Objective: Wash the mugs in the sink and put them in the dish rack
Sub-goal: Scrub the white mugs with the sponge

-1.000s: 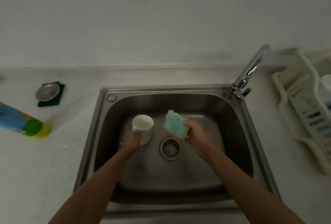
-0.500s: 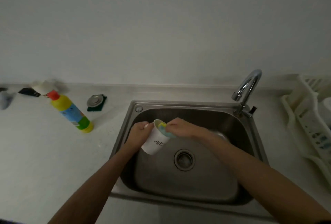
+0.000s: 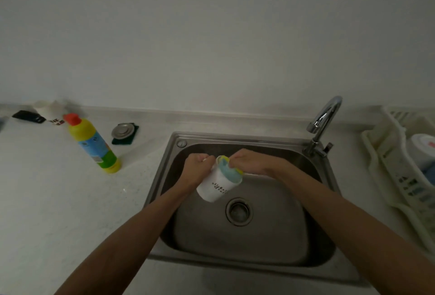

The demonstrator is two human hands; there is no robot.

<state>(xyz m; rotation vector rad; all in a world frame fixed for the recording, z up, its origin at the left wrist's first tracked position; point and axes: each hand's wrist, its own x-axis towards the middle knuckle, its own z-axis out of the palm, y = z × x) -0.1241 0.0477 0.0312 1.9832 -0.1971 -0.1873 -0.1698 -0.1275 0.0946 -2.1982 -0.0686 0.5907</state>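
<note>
With left hand (image 3: 196,168) fingers clasping the tilted mug (image 3: 215,191), right hand (image 3: 250,161) fingers pinch a sponge (image 3: 229,170) inside it.

Both forearms bare, reaching forward and converging. Left hand (image 3: 196,169) fisted, knuckles up, fingers curled round the white mug (image 3: 214,190), which is tilted toward the right hand. Right hand (image 3: 250,161) just beside it, back up, fingertips bunched, pinching the blue-and-yellow sponge (image 3: 231,170) at the mug's mouth. Wrists roughly level.
</note>
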